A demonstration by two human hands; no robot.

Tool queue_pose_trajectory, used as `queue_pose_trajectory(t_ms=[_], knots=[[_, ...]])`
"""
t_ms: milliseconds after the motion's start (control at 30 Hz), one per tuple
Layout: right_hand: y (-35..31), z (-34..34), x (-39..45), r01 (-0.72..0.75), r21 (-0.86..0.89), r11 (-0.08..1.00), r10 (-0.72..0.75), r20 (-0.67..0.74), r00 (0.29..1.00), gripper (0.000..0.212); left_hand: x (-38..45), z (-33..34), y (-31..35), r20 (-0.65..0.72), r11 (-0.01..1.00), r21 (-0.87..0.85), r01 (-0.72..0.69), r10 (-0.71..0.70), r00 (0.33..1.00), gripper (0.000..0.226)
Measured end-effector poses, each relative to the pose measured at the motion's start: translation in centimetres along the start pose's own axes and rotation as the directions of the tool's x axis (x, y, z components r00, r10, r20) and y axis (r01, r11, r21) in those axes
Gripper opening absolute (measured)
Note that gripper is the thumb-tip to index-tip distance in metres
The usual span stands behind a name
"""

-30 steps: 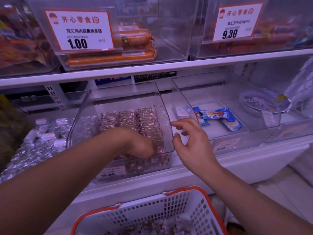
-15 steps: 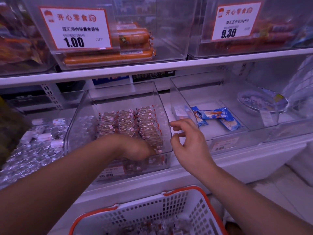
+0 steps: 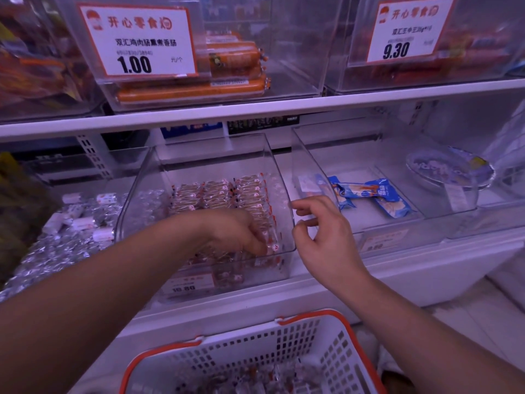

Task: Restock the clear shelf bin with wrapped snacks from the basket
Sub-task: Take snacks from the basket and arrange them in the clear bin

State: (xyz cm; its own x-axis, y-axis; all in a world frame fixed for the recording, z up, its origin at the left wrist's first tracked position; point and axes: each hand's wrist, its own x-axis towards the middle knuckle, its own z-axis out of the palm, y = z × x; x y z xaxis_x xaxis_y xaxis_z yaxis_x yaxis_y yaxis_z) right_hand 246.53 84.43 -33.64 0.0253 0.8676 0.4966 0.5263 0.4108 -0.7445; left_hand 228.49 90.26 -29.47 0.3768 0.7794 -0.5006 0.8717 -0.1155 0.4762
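While the left hand reaches down inside the clear shelf bin at the centre of the frame, its grip seems curled among the front wrapped snacks, though whether it pinches one cannot be told. The right hand hovers just beside the bin's right wall, fingers loosely curled and holding nothing. The snacks lie in neat rows in the bin; more sit in the basket at the bottom. They look light, crinkly and slippery, probably best pinched across the middle, not by the twisted ends.
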Motion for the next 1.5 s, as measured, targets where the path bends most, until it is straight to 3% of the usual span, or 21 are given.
queue_pose_trajectory(t_ms=[133,200,367,467,567,767,1033,1100,1200,1267,1333,1400,1500], knots=[[0.0,-0.1,-0.1,0.009,-0.003,1.000,-0.009,0.005,1.000,0.032,0.5,-0.9,0.9,0.148,0.988,0.148,-0.039,0.016,0.989,0.031],[0.0,-0.1,-0.1,0.017,-0.003,1.000,-0.017,0.005,1.000,0.032,0.8,-0.6,1.3,0.129,0.971,0.224,-0.080,0.051,0.990,0.031],[0.1,-0.2,-0.1,0.026,0.007,1.000,-0.026,0.007,1.000,0.034,1.0,1.3,0.5,-0.073,0.901,0.361,-0.241,0.285,0.956,0.019],[0.1,-0.2,-0.1,0.011,0.022,1.000,-0.011,0.009,1.000,0.033,0.3,0.9,-0.5,-0.064,0.862,0.447,-0.240,0.299,0.952,0.025],[0.2,-0.2,-0.2,-0.004,0.030,1.000,0.003,0.018,1.000,0.036,-0.4,0.0,-0.9,-0.031,0.759,0.615,-0.213,0.293,0.956,0.034],[0.1,0.0,-0.1,-0.023,0.041,0.999,0.022,0.028,0.999,0.036,-0.5,-0.2,-0.7,0.012,0.862,0.479,-0.166,0.183,0.983,0.032],[0.4,0.2,-0.1,-0.037,0.063,0.997,0.035,0.030,0.999,0.037,0.7,1.4,-0.9,-0.209,0.929,0.305,-0.208,0.278,0.937,0.027],[0.4,0.3,-0.1,-0.035,0.064,0.997,0.033,0.034,0.999,0.037,0.5,1.8,-1.3,-0.255,0.917,0.334,-0.219,0.312,0.915,0.024],[0.4,0.3,0.0,-0.035,0.073,0.997,0.033,0.028,0.999,0.037,0.3,1.5,-1.1,-0.224,0.802,0.547,-0.240,0.417,0.881,0.027],[0.5,0.2,0.0,-0.032,0.063,0.998,0.030,0.029,0.999,0.037,-0.1,0.5,-0.7,-0.158,0.829,0.452,-0.330,0.438,0.885,0.034],[0.5,0.1,0.0,-0.020,0.057,0.998,0.018,0.029,0.999,0.036,-0.3,-0.4,-0.6,-0.196,0.880,0.291,-0.375,0.439,0.877,0.031],[0.5,0.1,0.0,-0.013,0.055,0.998,0.012,0.027,1.000,0.035,-0.1,-0.7,-1.0,-0.279,0.885,0.306,-0.351,0.435,0.856,0.024],[0.5,0.1,0.0,-0.016,0.060,0.998,0.014,0.027,1.000,0.036,0.4,0.4,-1.3,-0.192,0.898,0.274,-0.345,0.403,0.895,0.012]])
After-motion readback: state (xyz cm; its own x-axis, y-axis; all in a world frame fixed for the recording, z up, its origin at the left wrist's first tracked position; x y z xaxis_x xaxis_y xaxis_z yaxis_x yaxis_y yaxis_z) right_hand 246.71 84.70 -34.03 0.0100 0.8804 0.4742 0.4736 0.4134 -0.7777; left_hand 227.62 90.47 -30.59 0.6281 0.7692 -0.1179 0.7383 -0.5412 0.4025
